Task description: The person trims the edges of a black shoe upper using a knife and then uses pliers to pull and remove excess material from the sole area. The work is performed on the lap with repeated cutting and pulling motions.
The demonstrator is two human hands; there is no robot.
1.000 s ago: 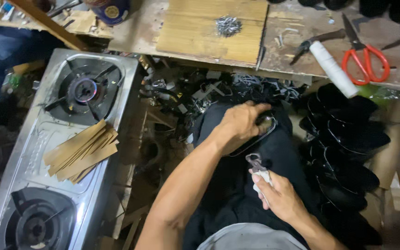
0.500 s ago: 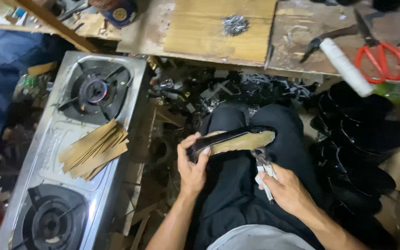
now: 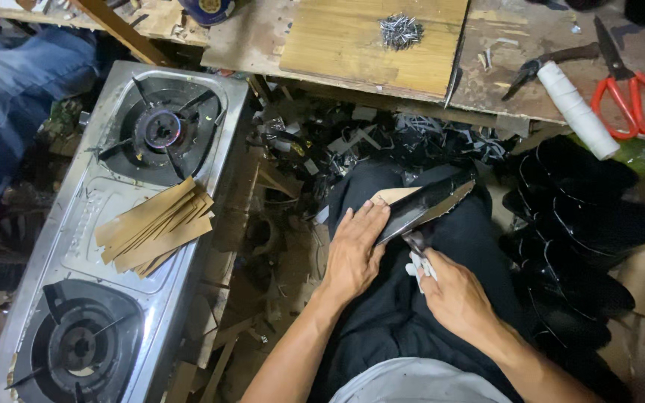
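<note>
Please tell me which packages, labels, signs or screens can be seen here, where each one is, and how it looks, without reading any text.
No screen or sign shows.
Round tin: top edge of the wooden bench, cut off by the frame; blue with a yellow label patch.
Two-burner stove: left of the person's left hand; faint embossed marking on its steel top, beside the tan strips.
The right hand grips a white-wrapped tool, no label visible.
</note>
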